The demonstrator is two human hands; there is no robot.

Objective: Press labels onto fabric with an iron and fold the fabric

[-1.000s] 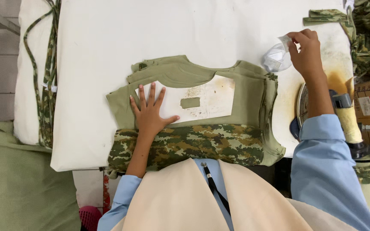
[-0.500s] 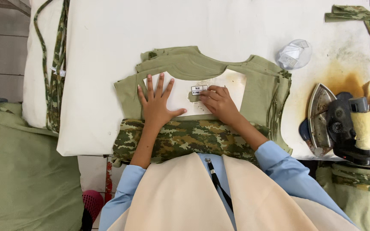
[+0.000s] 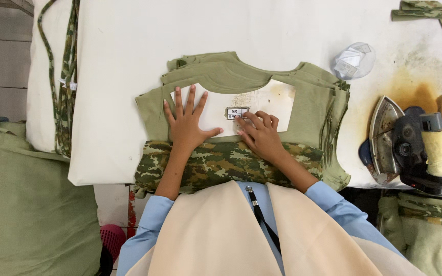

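Olive fabric garment (image 3: 313, 102) lies flat on the worktop (image 3: 129, 61) — soft, light, limp. Left hand (image 3: 186, 125) is spread open, pressing the template (image 3: 272, 99); right hand (image 3: 262, 135) fingertips pin the small label (image 3: 237, 113) — nothing gripped.

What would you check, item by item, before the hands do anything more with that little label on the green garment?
1. Left hand flat on the pale card: ok.
2. Right hand fingertips on the small label: ok.
3. Label square to the card: cannot tell.
4. Green garment lying smooth: not ok, folds at the neckline.
5. Iron apart from the garment: ok.
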